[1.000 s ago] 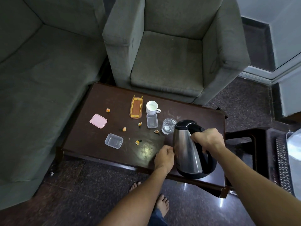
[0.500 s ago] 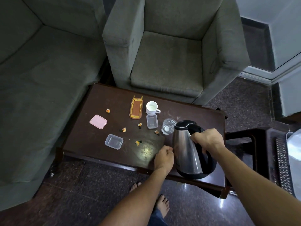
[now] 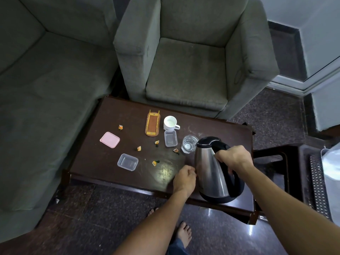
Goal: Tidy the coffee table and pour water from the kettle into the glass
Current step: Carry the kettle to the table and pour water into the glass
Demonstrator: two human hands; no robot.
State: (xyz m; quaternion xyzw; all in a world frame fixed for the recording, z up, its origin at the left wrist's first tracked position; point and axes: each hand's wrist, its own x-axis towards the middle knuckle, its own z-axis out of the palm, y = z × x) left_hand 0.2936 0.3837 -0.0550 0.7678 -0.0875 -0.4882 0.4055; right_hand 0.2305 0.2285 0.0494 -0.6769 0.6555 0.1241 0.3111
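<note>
Right hand (image 3: 234,158): clamped around the black handle of the steel kettle (image 3: 211,170). Left hand (image 3: 184,176): fingers curled into a loose fist with nothing visible inside, low over the tabletop (image 3: 110,159) and just beside the kettle's left wall. Contact with the wall cannot be confirmed.

The kettle is upright at the near right part of the tabletop and appears to rest on its base. Its long axis is vertical. The handle faces right, so the pouring side should face left and far.

The glass (image 3: 189,146) stands just beyond the kettle's lid, to the far left of both hands. It lies on the pouring side, so the pour probably needs only a short lift and a tilt away from the right hand. The left hand is the nearer one for steadying the glass.

Adjacent items:
- A clear container (image 3: 170,138) is just left of the glass.
- A white mug (image 3: 170,123) is farther back.
- An orange scrap (image 3: 176,150) lies near the foot of the glass.

Further scraps, a second clear container (image 3: 127,162), a pink lid (image 3: 109,140) and a wooden tray (image 3: 153,123) lie farther left, untidied. Nothing stands between kettle and glass.
</note>
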